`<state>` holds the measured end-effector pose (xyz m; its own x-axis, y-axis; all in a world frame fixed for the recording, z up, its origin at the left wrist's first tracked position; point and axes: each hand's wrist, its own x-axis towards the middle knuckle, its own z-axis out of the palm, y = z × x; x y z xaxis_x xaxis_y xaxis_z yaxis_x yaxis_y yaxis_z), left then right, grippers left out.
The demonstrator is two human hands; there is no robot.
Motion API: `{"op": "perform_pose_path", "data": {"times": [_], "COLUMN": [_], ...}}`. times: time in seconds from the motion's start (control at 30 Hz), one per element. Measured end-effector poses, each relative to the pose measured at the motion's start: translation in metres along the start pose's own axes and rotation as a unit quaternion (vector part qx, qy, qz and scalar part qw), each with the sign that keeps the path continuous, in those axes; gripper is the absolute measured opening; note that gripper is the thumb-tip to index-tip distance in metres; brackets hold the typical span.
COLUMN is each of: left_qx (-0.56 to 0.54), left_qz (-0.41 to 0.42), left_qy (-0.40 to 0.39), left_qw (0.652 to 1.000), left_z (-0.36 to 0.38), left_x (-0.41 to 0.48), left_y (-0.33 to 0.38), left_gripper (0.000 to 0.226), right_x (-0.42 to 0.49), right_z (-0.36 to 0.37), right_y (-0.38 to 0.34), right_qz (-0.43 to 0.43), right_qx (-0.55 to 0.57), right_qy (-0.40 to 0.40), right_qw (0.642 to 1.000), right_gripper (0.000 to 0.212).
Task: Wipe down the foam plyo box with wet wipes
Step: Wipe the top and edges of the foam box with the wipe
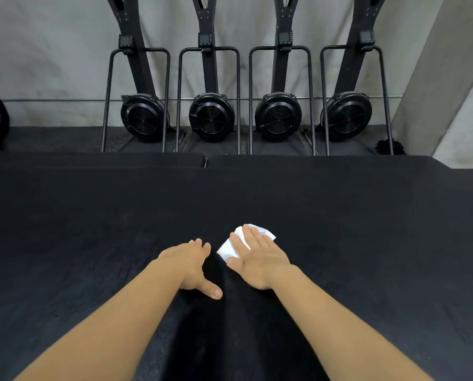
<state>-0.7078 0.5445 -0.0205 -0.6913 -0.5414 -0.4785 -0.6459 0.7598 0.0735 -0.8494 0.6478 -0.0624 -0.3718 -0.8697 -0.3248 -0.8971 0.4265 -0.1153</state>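
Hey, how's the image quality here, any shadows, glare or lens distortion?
Head view: a dark shadow runs down the middle of the box; the wipe under the right hand is nearly blown out; wide-angle distortion splays the machines outward; no obvious blur.

Foam plyo box (367,243): black, matte, faintly textured top; fills lower two-thirds of frame, edge to edge. Far edge runs straight across just above mid-frame; short vertical seam breaks that edge near centre.

Wet wipe (227,250): white, folded, slightly rumpled; lies flat on box top, just right of centre in lower-middle of frame. Partly covered by flat fingers of right hand (257,258); corners show left of and beyond fingertips.
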Motion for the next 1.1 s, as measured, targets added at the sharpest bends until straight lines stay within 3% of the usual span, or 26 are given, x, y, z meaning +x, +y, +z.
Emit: {"op": "perform_pose_path", "data": {"times": [0.17, 0.23, 0.33, 0.43, 0.53, 0.77, 0.93, 1.1], "left_qx": [-0.11, -0.18, -0.293, -0.254, -0.206, -0.133, -0.069, -0.028], "left_qz": [0.05, 0.045, 0.006, -0.019, -0.034, -0.055, -0.069, -0.063], "left_qy": [0.03, 0.081, 0.206, 0.286, 0.282, 0.29, 0.296, 0.3], "left_qw": [0.992, 0.979, 0.934, 0.924, 0.936, 0.946, 0.95, 0.951], "left_z": [0.022, 0.028, 0.027, 0.02, 0.014, 0.006, 0.004, 0.014], "left_x": [-0.002, -0.002, 0.007, 0.024, 0.046, 0.094, 0.121, 0.13], "left_y": [-0.02, -0.024, -0.022, -0.012, -0.002, 0.013, 0.014, 0.013], "left_gripper": [0.115, 0.105, 0.08, 0.065, 0.06, 0.057, 0.059, 0.071], "right_x": [0.005, 0.007, 0.009, 0.016, 0.023, 0.022, 0.03, 0.054], "right_z": [-0.022, -0.027, -0.032, -0.034, -0.029, -0.003, -0.016, -0.029], "right_y": [0.063, 0.087, 0.108, 0.107, 0.083, 0.015, 0.033, 0.081], "right_qz": [0.065, 0.104, 0.153, 0.194, 0.212, 0.051, -0.008, 0.054], "right_qx": [0.04, 0.055, 0.087, 0.103, 0.07, 0.009, 0.004, 0.04], "right_qy": [0.016, 0.019, 0.024, 0.026, 0.04, 0.016, 0.001, 0.021], "right_qw": [0.997, 0.993, 0.984, 0.975, 0.974, 0.999, 1.0, 0.998], "right_gripper": [0.063, 0.063, 0.064, 0.064, 0.064, 0.062, 0.062, 0.062]}}
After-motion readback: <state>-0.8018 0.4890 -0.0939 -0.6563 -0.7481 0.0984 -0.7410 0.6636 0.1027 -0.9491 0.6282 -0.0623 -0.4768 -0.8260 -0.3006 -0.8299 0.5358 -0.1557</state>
